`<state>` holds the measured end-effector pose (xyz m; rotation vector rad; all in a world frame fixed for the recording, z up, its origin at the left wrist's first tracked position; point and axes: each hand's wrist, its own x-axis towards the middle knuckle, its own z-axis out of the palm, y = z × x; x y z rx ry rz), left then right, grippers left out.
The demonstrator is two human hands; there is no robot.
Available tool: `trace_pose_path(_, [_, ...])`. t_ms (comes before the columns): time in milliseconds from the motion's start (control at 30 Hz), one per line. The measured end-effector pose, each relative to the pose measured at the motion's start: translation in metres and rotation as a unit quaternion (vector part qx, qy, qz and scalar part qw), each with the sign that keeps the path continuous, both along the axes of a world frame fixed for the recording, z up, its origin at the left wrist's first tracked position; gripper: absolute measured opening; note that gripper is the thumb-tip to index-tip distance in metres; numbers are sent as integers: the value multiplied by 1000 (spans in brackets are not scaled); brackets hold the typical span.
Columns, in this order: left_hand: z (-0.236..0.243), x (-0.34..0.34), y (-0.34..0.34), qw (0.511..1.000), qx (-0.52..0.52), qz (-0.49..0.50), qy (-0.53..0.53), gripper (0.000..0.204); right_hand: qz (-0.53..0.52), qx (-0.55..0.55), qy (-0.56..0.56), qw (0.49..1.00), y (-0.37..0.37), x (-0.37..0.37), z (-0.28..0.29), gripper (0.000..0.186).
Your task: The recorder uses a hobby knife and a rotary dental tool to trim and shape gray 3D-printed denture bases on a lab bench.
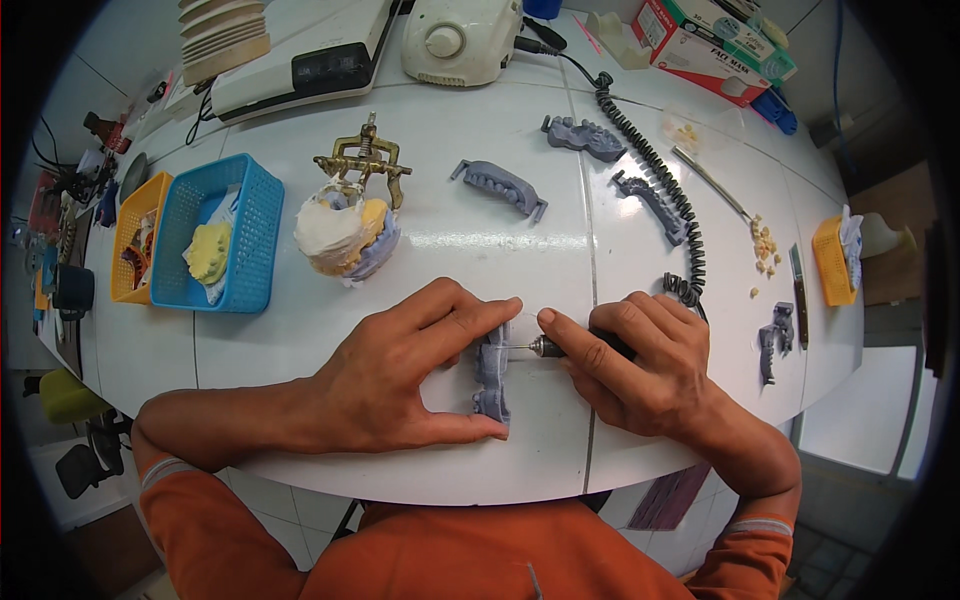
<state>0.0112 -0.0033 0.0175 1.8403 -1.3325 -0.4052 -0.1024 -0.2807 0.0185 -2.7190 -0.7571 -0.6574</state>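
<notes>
My left hand [400,375] grips a grey dental-arch piece [490,385] lengthwise between thumb and index finger on the white tiled table [260,360]. My right hand [640,365] is closed around a black rotary handpiece [547,347]. Its thin bit points left at the piece's middle; whether it touches cannot be told. A coiled black cord [650,155] rises from behind my right hand toward a cream control box [455,40]. Further back lie other grey dental pieces [500,185]. At the right, more grey fragments [770,350] lie beside a knife [799,300].
A brass articulator [365,160] with a plaster cast [335,235] stands back left, beside blue [262,230] and orange [130,290] baskets. At right are a metal instrument [715,185], small cream bits [763,245] and a yellow basket [832,260]. Mask boxes [700,60] sit behind.
</notes>
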Motion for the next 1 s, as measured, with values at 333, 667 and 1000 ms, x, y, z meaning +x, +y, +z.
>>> trace_pose_path(333, [-1,0,0,1000,-2,-1,-3,101,18,8,-5,1000,-2,0,-1,51])
trace_pose_path(667, [-1,1,-1,1000,-5,-3,-3,100,1,5,-3,1000,-1,-1,-1,50])
trace_pose_path(1000, [0,0,-1,1000,-3,-2,-5,100,46,18,17,999,-3,-1,0,53])
